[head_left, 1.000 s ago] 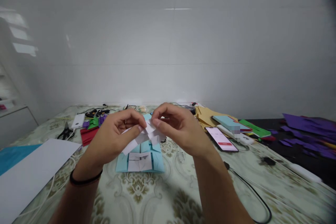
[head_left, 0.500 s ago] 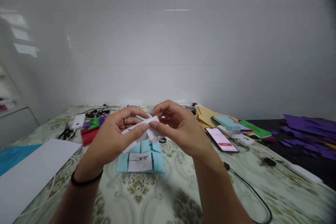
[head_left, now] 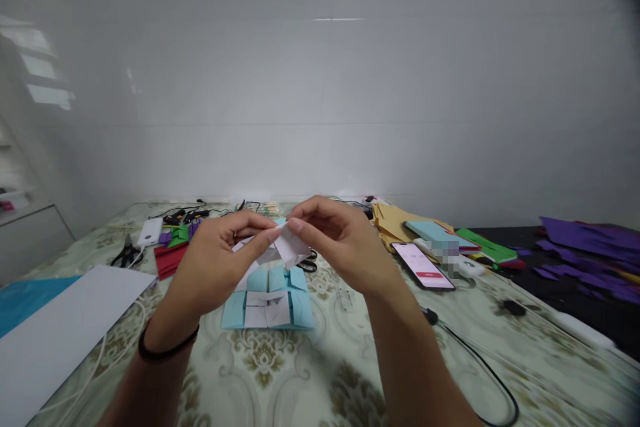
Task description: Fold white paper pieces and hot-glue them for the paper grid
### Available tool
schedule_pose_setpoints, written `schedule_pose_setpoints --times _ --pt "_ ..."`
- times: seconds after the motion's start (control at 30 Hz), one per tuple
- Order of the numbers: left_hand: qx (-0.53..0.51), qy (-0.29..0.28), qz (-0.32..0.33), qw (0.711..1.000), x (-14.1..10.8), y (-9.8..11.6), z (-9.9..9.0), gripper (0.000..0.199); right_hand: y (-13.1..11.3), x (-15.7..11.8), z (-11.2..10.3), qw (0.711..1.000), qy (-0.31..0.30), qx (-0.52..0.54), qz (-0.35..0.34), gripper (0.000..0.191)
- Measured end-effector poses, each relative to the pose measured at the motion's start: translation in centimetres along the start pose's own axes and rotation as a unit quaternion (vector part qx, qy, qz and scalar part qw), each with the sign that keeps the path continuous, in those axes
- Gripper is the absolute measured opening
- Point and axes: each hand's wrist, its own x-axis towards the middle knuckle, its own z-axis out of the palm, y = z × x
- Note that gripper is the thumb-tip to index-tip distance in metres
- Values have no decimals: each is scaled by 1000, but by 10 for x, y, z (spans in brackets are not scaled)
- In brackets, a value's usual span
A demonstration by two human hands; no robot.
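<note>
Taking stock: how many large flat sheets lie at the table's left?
2: the white sheet, left of the left hand, and the blue sheet, apparently partly beneath the white one. More may be hidden underneath.

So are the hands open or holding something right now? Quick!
Left hand: closed, pinching folded white paper.
Right hand: closed, pinching the white paper too.

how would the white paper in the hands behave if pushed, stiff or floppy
The white paper is probably very light: it looks thin, and the left hand and right hand hold it up by small pinches. It would likely bend under a push, though its visible folds may stiffen it somewhat. Its flat, angled flaps make rolling unlikely.
</note>
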Motion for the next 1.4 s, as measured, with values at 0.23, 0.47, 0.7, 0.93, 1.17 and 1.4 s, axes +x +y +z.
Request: schedule_pose_setpoints --times 0.23,0.47,0.7,0.93,1.17,1.4 --pt "-25 -2 -18 1000 -2 1 1 14 0 1 0 1000 -9 -9 -15 20" --pt "-49 -44 -53 996 0 0 -1 17 -5 0 -1 994 -8 -89 -60 18" --pt "-58 -79 -69 993 1 -3 -1 15 -4 2 1 995 -33 -86 -36 18" --pt "-115 76 -52 989 0 -2 2 25 2 2 -2 999 -29 8 14 32" --pt "-149 -44 -104 982 1 1 0 16 5 1 -4 998 -38 -37 36 34" --pt "-132 -52 -106 984 0 0 -1 18 2 1 -2 997 -30 -68 28 37"
